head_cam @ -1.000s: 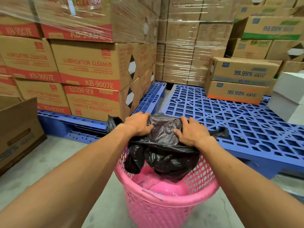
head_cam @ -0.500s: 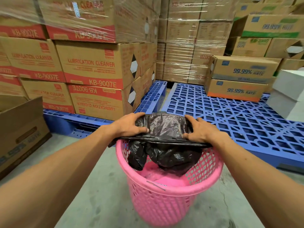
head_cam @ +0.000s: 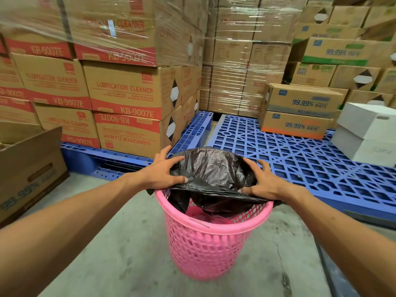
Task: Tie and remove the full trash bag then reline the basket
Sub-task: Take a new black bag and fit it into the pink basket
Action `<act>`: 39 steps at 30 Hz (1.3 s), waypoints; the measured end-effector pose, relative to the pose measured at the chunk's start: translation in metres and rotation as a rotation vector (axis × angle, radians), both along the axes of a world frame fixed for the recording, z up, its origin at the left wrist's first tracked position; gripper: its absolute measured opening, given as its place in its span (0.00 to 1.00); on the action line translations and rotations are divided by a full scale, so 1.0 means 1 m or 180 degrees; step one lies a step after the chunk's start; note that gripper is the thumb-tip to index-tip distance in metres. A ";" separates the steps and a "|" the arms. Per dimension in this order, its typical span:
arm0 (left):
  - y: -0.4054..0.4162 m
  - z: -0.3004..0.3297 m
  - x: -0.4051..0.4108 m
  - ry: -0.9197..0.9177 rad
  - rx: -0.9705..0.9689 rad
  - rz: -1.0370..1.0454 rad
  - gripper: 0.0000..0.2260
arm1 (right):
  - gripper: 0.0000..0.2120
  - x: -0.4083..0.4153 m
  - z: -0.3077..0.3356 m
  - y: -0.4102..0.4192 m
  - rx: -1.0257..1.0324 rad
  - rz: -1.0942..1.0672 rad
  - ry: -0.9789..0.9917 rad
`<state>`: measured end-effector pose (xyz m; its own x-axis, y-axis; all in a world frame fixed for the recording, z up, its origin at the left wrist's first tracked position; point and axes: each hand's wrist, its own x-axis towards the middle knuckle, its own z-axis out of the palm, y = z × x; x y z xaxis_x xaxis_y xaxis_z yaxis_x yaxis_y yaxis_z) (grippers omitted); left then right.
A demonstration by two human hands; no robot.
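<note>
At the centre of the frame my left hand (head_cam: 162, 172) and right hand (head_cam: 264, 183) grip the black trash bag (head_cam: 211, 171) from either side, fingers spread and curled onto the plastic. The bag's open edge stretches across the far rim of the pink basket (head_cam: 205, 247), its lower part hanging inside. The basket stands on the concrete floor (head_cam: 128, 254), just before the blue pallets (head_cam: 300, 159).

Around us, shrink-wrapped cardboard cartons (head_cam: 120, 91) stacked on blue plastic pallets (head_cam: 300, 159), above our grey concrete floor (head_cam: 132, 243).
</note>
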<state>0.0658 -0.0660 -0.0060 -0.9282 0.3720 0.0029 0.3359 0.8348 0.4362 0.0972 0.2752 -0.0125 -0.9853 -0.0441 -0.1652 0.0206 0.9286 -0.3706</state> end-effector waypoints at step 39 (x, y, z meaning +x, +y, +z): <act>-0.014 0.006 0.044 -0.0924 0.1491 -0.0591 0.09 | 0.40 0.055 0.022 -0.027 -0.1718 0.1015 -0.0279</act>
